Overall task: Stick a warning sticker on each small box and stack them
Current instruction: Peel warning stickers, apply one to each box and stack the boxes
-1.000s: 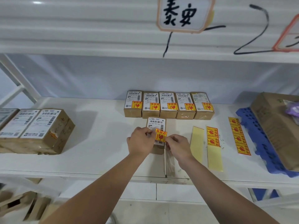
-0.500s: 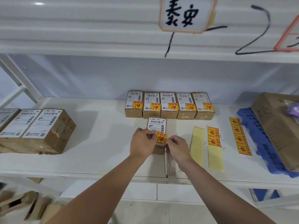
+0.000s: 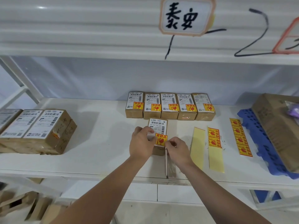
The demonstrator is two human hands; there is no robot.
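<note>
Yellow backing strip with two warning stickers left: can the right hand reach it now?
Probably yes. The yellow two-sticker backing strip lies flat near the right hand; only an empty yellow backing strip lies between, also flat. The hand pinches a red-and-yellow sticker to release first.

Parcel depot: white shelving (image 3: 97, 139), labelled pkgs (image 3: 168, 105), handwritten dest. sign (image 3: 186, 16).

Brown cardboard box (image 3: 159, 149), glossy paper sticker (image 3: 161, 140), smooth white shelf (image 3: 100, 133).
</note>
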